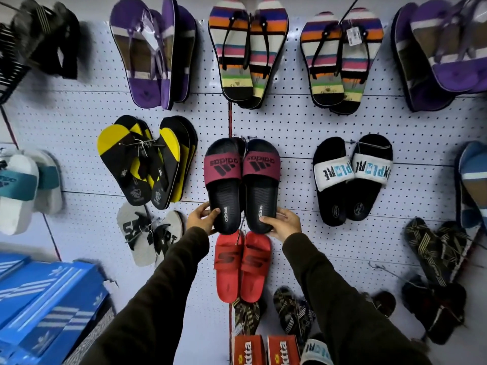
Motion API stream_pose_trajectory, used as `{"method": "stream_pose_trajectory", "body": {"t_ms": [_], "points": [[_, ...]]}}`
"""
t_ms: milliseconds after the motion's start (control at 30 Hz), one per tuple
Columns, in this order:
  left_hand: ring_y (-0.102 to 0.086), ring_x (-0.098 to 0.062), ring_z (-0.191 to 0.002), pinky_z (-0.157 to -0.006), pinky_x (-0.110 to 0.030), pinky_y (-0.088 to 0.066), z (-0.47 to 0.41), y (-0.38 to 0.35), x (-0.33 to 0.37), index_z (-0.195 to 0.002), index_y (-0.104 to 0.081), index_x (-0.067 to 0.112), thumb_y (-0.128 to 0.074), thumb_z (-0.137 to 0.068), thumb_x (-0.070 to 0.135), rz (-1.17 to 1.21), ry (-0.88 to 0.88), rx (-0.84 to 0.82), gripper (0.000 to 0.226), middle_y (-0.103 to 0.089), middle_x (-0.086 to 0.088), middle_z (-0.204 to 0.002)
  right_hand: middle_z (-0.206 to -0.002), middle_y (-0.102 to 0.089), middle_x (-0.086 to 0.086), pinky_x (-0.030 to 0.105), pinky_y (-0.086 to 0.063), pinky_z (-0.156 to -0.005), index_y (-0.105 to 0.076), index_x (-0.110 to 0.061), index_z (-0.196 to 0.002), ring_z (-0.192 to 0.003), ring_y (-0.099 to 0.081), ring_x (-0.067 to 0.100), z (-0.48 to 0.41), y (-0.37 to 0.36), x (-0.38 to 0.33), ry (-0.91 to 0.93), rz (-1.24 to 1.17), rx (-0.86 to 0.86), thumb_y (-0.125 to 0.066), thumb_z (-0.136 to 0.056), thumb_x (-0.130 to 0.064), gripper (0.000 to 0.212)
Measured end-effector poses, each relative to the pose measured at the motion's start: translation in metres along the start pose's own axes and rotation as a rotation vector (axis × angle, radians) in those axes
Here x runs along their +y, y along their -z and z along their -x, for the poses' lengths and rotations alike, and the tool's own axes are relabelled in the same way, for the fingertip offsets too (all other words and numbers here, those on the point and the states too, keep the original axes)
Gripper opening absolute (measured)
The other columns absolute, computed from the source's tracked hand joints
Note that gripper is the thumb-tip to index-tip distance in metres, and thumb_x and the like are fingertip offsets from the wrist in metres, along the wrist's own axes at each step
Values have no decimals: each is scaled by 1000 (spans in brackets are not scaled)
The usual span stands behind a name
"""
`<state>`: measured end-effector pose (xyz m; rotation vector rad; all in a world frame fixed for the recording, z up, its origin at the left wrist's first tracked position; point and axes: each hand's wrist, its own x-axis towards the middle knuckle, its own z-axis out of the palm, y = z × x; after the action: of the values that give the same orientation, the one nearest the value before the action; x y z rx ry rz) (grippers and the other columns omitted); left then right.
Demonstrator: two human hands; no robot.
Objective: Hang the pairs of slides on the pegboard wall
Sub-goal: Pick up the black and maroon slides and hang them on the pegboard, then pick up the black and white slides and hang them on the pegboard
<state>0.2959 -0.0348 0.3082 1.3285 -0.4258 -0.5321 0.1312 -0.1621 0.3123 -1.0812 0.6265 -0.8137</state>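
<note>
Maroon-strapped slides [242, 184] sit heel-pinched — left hand [201, 216] and right hand [283, 223] each closed on one; level them before releasing.

Even, cool, diffuse lighting across the white pegboard wall [303, 122]; no single source visible. Soft, short shadows fall beside and below the hung footwear. The centre is sharp: the logo on the maroon-strapped slides [242, 180] reads clearly. Wide-angle distortion bows the panel seams and stretches items toward the edges. The black sandals at far upper left [44, 38] and the purple flip-flops at upper right [448, 48] are smeared by blur. Dark sleeves [163, 299] lose detail.
</note>
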Motion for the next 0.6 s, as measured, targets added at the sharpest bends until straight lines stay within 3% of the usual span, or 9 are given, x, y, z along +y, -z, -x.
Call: {"method": "stream_pose_trajectory", "body": {"t_ms": [67, 133, 233, 300, 367, 467, 600], "points": [[-59, -17, -78, -66, -33, -53, -2, -1, -11, -132, -50, 11, -59, -90, 8, 7, 6, -19, 43, -59, -4, -91, -122, -63, 28, 39, -59, -64, -56, 1, -113, -93, -65, 32, -4, 1, 12, -11, -13, 3, -69, -73, 18, 45], [-63, -22, -86, -66, -35, -58, -6, -4, -18, -131, -52, 13, -62, -87, 12, 12, -5, -5, 45, -63, -9, -96, -121, -63, 28, 38, -59, -63, -50, 6, -125, -98, -63, 33, -7, 1, 21, 9, -14, 16, -70, -74, 17, 56], [-65, -31, -109, -95, -52, -52, -19, -5, -35, -123, -60, 24, -66, -72, 27, -37, -20, 79, 52, -67, -15, -112, -106, -66, 18, 35, -55, -69, -50, 1, -127, -91, -64, 30, -7, 4, 30, 13, 38, 33, -70, -77, 12, 55], [-64, -27, -105, -100, -50, -50, -12, -7, -45, -123, -59, 24, -67, -75, 25, -22, -14, 92, 49, -66, -11, -117, -94, -68, 9, 31, -53, -72, -52, -5, -125, -80, -65, 23, -5, 10, 37, -35, 71, 6, -69, -81, 6, 49], [-62, -26, -100, -96, -48, -50, 5, -10, -58, -127, -56, 21, -66, -82, 20, -2, -13, 108, 46, -63, -7, -118, -106, -68, 15, 32, -54, -78, -51, -7, -126, -79, -66, 21, -1, 21, 48, -89, 79, -36, -69, -83, 2, 48], [-64, -28, -100, -100, -46, -50, 34, -16, -95, -126, -55, 24, -65, -83, 35, -38, 34, 196, 45, -62, 3, -110, -124, -63, 21, 31, -55, -76, -50, -4, -131, -78, -66, 22, 8, 47, 73, -158, 118, -40, -67, -85, 1, 50], [-64, -33, -110, -103, -47, -48, 73, -21, -166, -116, -60, 21, -56, -90, 33, -153, 165, 257, 29, -66, -10, -116, -110, -64, 19, 35, -55, -73, -53, -1, -131, -86, -67, 33, 31, 98, 113, -305, 325, 45, -54, -90, 6, 41]]}}
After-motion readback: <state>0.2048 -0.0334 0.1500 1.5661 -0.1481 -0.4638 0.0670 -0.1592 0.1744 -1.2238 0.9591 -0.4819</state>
